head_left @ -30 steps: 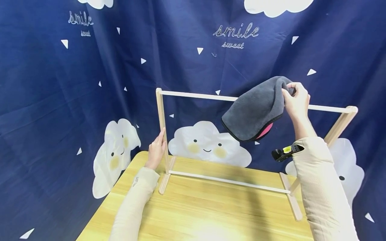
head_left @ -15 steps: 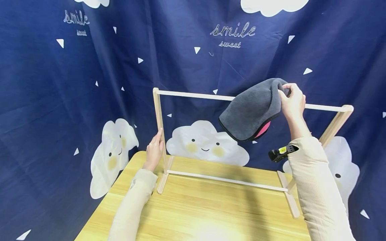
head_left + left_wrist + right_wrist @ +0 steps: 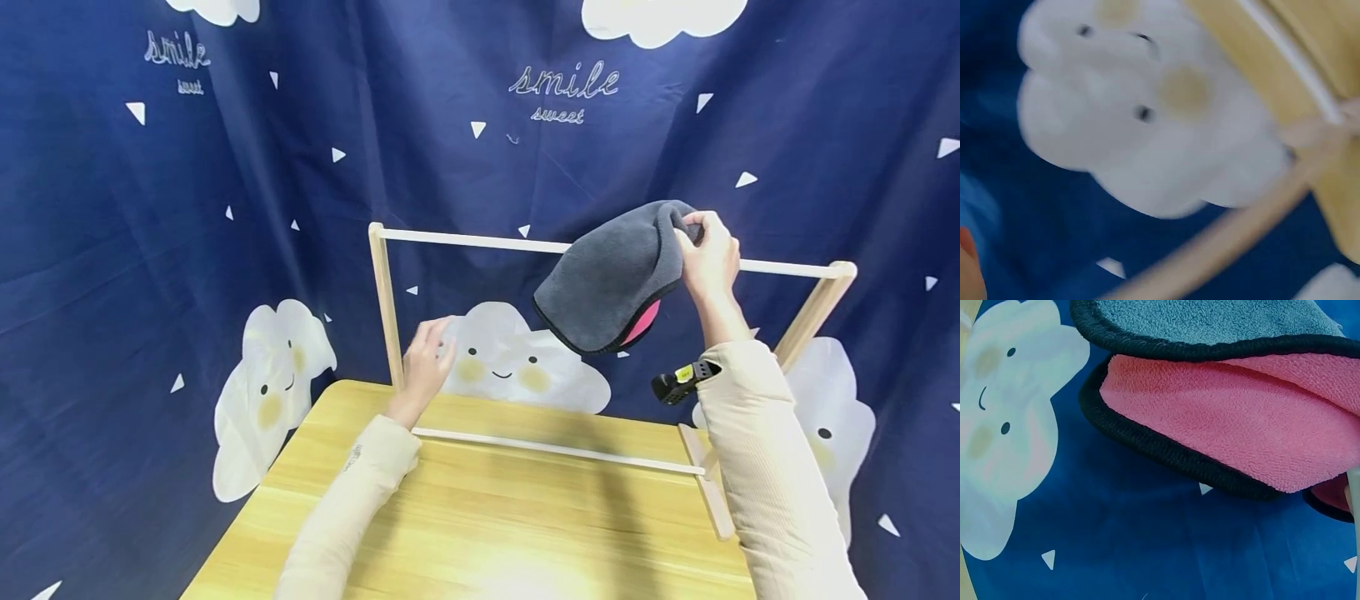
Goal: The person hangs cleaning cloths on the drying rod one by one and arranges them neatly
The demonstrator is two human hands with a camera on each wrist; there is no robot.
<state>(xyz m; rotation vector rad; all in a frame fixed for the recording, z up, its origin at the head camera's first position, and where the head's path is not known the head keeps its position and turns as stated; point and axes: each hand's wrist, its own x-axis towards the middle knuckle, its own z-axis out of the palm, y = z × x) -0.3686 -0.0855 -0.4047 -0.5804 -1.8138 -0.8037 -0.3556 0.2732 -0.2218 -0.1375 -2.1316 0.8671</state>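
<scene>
A cloth (image 3: 607,279), grey on one face, pink on the other and edged in black, hangs folded from my right hand (image 3: 708,254). Finger and thumb pinch it at its upper right, in front of the rack's white top rail (image 3: 457,240). Seen from the right wrist, the cloth's pink inner face (image 3: 1222,419) shows between two black-edged layers. My left hand (image 3: 426,367), fingers loosely bent and holding nothing, is just right of the rack's left wooden post (image 3: 386,300). In the left wrist view only a bit of that hand (image 3: 969,275) shows, beside the blurred post (image 3: 1229,250).
The rack's lower white bar (image 3: 555,448) runs close over the wooden table (image 3: 487,517). Its right post (image 3: 813,312) leans behind my right sleeve (image 3: 772,458), and its right foot (image 3: 708,492) rests on the table. A dark blue curtain (image 3: 442,167) with white clouds closes off the back.
My left hand has let go of the left post and moved right, in front of the rack. My right hand still pinches the cloth in nearly the same pose; the whole view has shifted slightly.
</scene>
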